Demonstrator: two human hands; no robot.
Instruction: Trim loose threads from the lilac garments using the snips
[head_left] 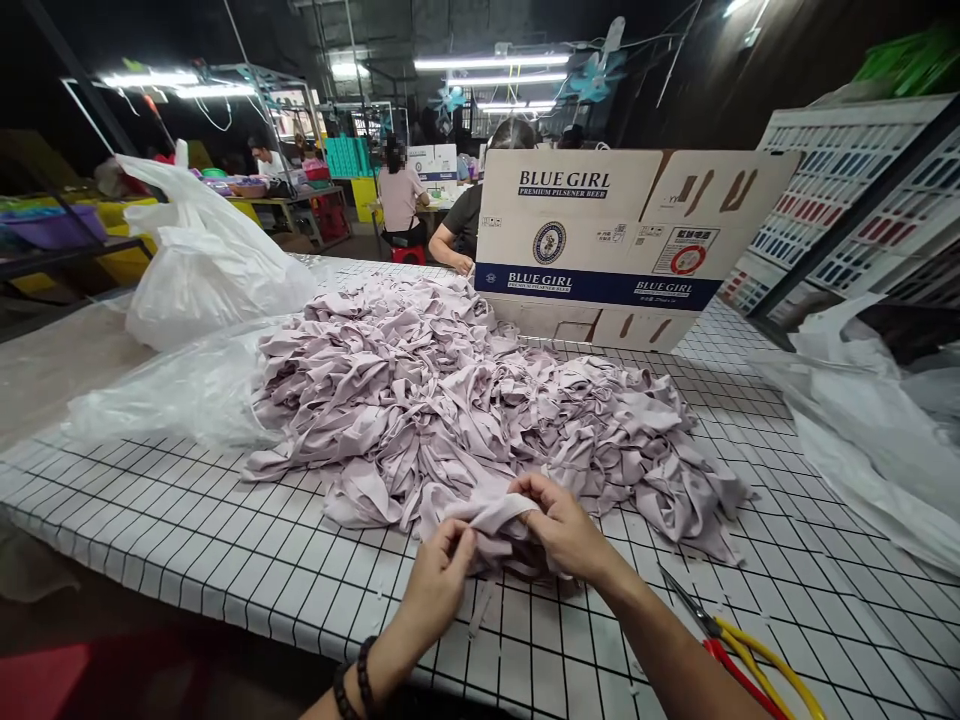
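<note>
A large heap of pale mauve fabric pieces (420, 390) covers the middle of the table. At its near edge, my left hand (441, 580) pinches one end of a mauve fabric piece (491, 512) between thumb and fingers. My right hand (559, 525) grips the same piece a little to the right, so a short stretch of cloth runs between the two hands. The rest of that piece blends into the heap, and its full shape is hidden. To the right of my right forearm lie scissors (709, 625) with red and yellow handles, touched by neither hand.
A white checked tablecloth (225, 540) covers the table. Behind the heap stands a cardboard box (577, 240), partly hiding a seated person (459, 225). White plastic bags lie at the left (217, 260) and right (877, 420). Stacked crates (832, 200) stand back right.
</note>
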